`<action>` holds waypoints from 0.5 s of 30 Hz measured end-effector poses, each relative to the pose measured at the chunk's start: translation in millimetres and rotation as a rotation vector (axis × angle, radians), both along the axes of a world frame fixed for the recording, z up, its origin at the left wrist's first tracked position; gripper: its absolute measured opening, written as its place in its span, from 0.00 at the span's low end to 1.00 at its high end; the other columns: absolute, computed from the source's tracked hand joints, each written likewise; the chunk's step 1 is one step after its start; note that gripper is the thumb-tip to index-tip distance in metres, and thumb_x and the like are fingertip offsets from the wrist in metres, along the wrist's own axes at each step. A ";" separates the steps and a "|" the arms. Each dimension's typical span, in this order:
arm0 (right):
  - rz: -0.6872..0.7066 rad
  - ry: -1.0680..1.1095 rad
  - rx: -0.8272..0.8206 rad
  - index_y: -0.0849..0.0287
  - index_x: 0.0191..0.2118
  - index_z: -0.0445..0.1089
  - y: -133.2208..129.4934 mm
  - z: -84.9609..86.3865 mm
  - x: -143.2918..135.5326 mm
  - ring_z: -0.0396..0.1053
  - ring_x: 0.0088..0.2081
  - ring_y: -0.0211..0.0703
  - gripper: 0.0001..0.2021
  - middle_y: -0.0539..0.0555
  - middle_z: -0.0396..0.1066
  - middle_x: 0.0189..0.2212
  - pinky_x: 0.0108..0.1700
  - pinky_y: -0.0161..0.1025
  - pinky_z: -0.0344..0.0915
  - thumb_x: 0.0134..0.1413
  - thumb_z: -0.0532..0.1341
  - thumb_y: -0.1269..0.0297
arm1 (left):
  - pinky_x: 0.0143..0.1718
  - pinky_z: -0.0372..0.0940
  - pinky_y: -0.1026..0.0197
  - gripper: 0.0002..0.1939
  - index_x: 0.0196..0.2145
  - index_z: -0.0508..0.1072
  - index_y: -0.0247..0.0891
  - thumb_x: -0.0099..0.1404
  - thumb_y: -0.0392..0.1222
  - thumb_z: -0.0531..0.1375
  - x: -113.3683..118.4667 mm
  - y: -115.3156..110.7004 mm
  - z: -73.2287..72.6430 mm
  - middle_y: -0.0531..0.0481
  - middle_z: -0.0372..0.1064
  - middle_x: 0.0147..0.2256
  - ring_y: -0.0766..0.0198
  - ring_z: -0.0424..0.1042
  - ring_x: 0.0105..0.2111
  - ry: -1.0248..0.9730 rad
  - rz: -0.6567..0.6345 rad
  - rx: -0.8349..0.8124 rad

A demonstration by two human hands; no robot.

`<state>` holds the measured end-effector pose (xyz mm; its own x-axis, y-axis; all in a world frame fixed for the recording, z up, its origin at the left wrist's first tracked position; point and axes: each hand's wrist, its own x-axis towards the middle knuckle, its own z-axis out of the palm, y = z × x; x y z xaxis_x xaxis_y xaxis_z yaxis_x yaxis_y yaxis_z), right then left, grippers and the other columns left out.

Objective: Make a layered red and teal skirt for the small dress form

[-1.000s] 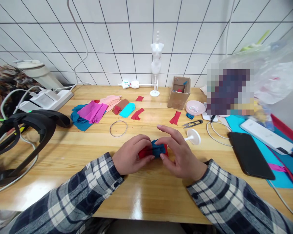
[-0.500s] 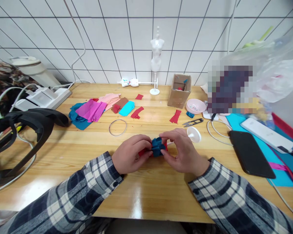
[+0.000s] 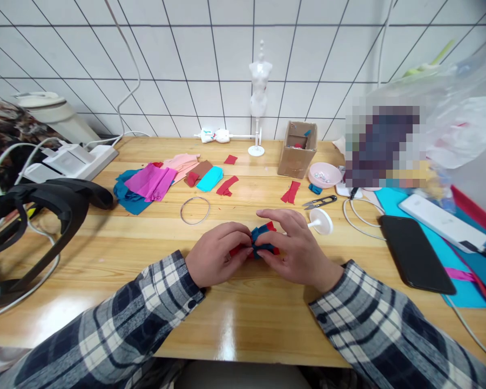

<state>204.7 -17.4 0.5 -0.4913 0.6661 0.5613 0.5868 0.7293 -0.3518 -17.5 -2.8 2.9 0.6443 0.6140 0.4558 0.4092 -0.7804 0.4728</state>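
Just above the table, a small dress form wrapped in red and blue fabric lies sideways between my hands; its white round base (image 3: pixel 321 221) sticks out to the right. My left hand (image 3: pixel 221 254) is closed round the red-covered end, thumb and fingers meeting at the blue fabric (image 3: pixel 263 240). From the other side, my right hand (image 3: pixel 289 246) pinches the blue fabric between thumb and fingers, its index finger raised. Red cloth shows beyond the blue at the right. My fingers hide most of the form's body.
Behind my hands stand a white dress form (image 3: pixel 260 102), a cardboard box (image 3: pixel 294 162) and a pink bowl (image 3: pixel 325 175). Thread snips (image 3: pixel 321 202) lie right, near a black phone (image 3: pixel 415 254). A metal ring (image 3: pixel 195 222) and fabric scraps (image 3: pixel 152 181) lie left, beyond a black headset (image 3: pixel 56 216).
My right hand's fingers have moved left and inward over the blue fabric, which is now bunched closer to my left fingertips. The white base has shifted slightly left. My left hand stays in place.
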 end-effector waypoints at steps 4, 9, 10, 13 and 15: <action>-0.013 -0.004 -0.009 0.53 0.36 0.72 -0.1 -0.7 -0.7 0.65 0.55 0.51 0.03 0.55 0.66 0.58 0.55 0.52 0.60 0.54 0.63 0.67 | 0.42 0.71 0.60 0.04 0.38 0.70 0.39 0.65 0.34 0.58 0.5 -0.1 0.8 0.46 0.74 0.41 0.62 0.73 0.40 0.000 0.000 0.003; -0.021 0.032 -0.026 0.54 0.34 0.73 -1.2 -0.4 -2.1 0.65 0.55 0.50 0.03 0.55 0.67 0.57 0.56 0.51 0.59 0.54 0.62 0.69 | 0.42 0.71 0.59 0.07 0.42 0.71 0.38 0.65 0.36 0.59 1.6 0.7 0.9 0.45 0.74 0.40 0.61 0.74 0.41 0.009 -0.018 0.026; -0.025 0.041 -0.030 0.54 0.33 0.73 -1.5 -0.1 -2.3 0.65 0.55 0.50 0.03 0.54 0.68 0.56 0.55 0.51 0.59 0.54 0.63 0.69 | 0.42 0.71 0.59 0.08 0.43 0.71 0.38 0.66 0.37 0.60 2.0 0.7 0.8 0.45 0.74 0.40 0.61 0.74 0.41 0.012 -0.022 0.034; -0.028 0.061 -0.030 0.54 0.33 0.73 -1.5 0.0 -2.3 0.67 0.53 0.50 0.03 0.54 0.69 0.55 0.54 0.51 0.60 0.54 0.63 0.69 | 0.42 0.71 0.60 0.08 0.43 0.71 0.38 0.66 0.38 0.60 3.3 -0.2 0.3 0.45 0.74 0.40 0.62 0.74 0.41 0.005 -0.020 0.047; -0.028 0.071 -0.031 0.54 0.34 0.74 -1.0 -0.6 -1.7 0.68 0.49 0.48 0.03 0.54 0.70 0.54 0.52 0.50 0.61 0.55 0.63 0.69 | 0.41 0.71 0.61 0.08 0.44 0.70 0.37 0.66 0.36 0.59 3.8 -1.6 0.2 0.45 0.73 0.40 0.63 0.73 0.40 -0.011 0.015 0.031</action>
<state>203.0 -18.4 -0.1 -0.4315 0.6968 0.5730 0.5796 0.7008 -0.4158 -13.7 -4.3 3.1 0.6299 0.6093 0.4816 0.4161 -0.7884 0.4530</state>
